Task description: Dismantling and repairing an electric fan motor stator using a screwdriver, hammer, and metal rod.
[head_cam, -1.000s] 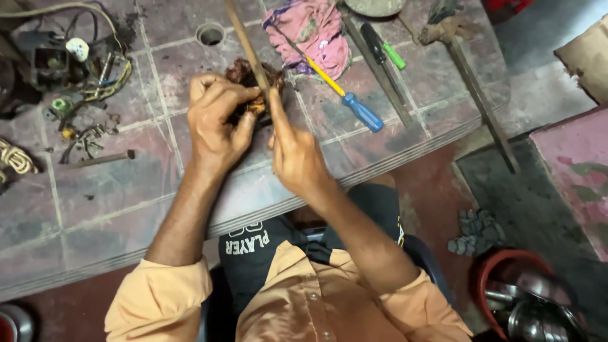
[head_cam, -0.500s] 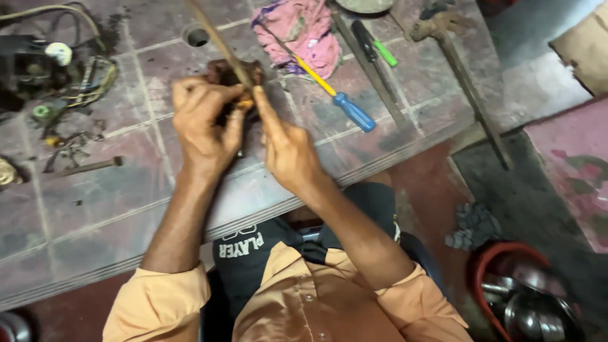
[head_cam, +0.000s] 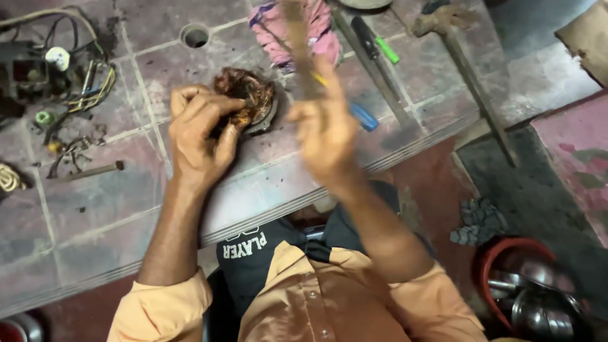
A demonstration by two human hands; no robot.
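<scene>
Tiled bench [head_cam: 95, 209]: one coil [head_cam: 244, 95], two screwdrivers [head_cam: 375, 39].

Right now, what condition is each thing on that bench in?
Left hand: gripping the copper coil.
Copper coil: flat on the tiled bench, windings tangled.
Right hand: raised, blurred, closed on a thin stick.
Blue-handled screwdriver: lying loose.
Green-handled screwdriver: lying loose.
Pink cloth: crumpled.
Hammer: lying flat, handle past the bench edge.

Coppery wire coil [head_cam: 244, 95], matt tiled bench [head_cam: 95, 209]
</scene>
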